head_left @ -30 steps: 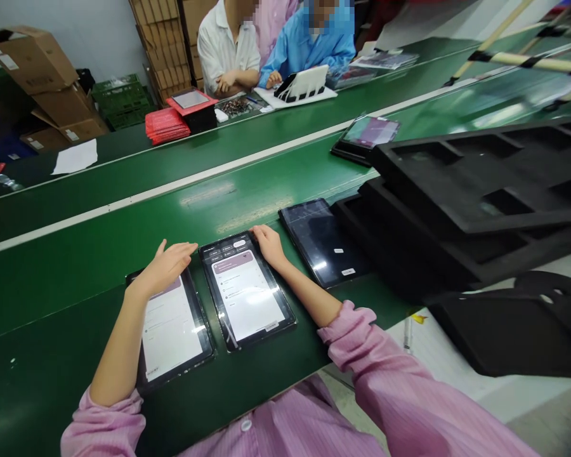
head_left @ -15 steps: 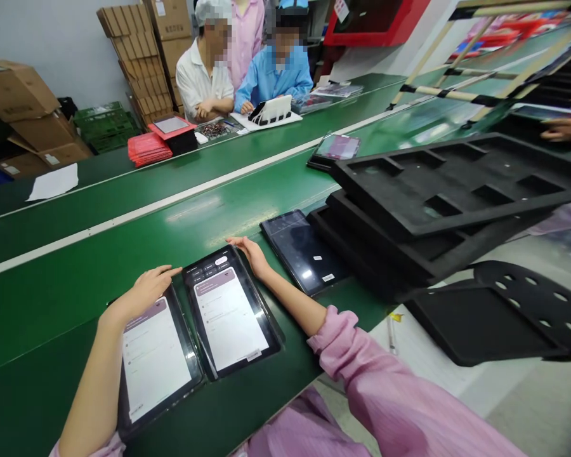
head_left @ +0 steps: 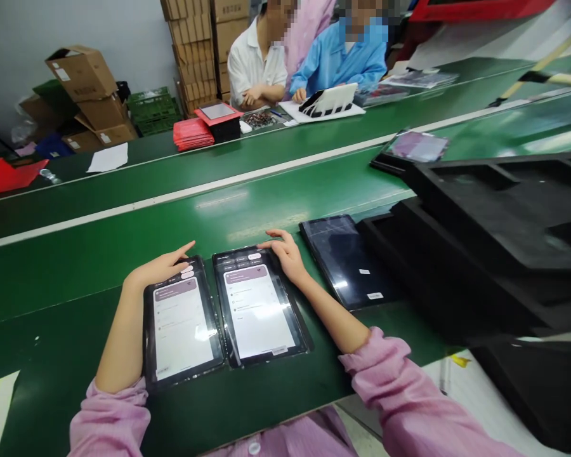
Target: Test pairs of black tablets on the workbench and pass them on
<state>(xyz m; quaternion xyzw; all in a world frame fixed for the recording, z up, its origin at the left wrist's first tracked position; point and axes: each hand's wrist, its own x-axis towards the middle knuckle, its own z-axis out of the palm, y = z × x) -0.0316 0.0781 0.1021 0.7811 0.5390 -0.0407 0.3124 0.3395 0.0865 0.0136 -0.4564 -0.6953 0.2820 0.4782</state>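
Two lit tablets lie side by side on the green bench, both showing a white page with a purple banner. Over the top edge of the left tablet (head_left: 183,330) is my left hand (head_left: 164,266), fingers stretched out, one reaching past the edge and another at the screen's top. My right hand (head_left: 285,254) rests at the top right corner of the right tablet (head_left: 261,311), its fingers extended and apart. Neither hand grips anything. To the right lies a dark tablet (head_left: 347,260) with its screen off and small white labels on it.
Black foam trays (head_left: 495,222) are stacked at the right, overhanging the bench. Another tablet (head_left: 416,147) lies behind them. Across the green bench (head_left: 162,235), two seated people sit near a white tablet stand (head_left: 330,101) and red sleeves (head_left: 193,133). Cardboard boxes (head_left: 83,73) stand behind.
The view has swung left, so things appear farther right. My left hand has shifted from between the tablets to the left tablet's top edge. My right hand stays by the right tablet's top.
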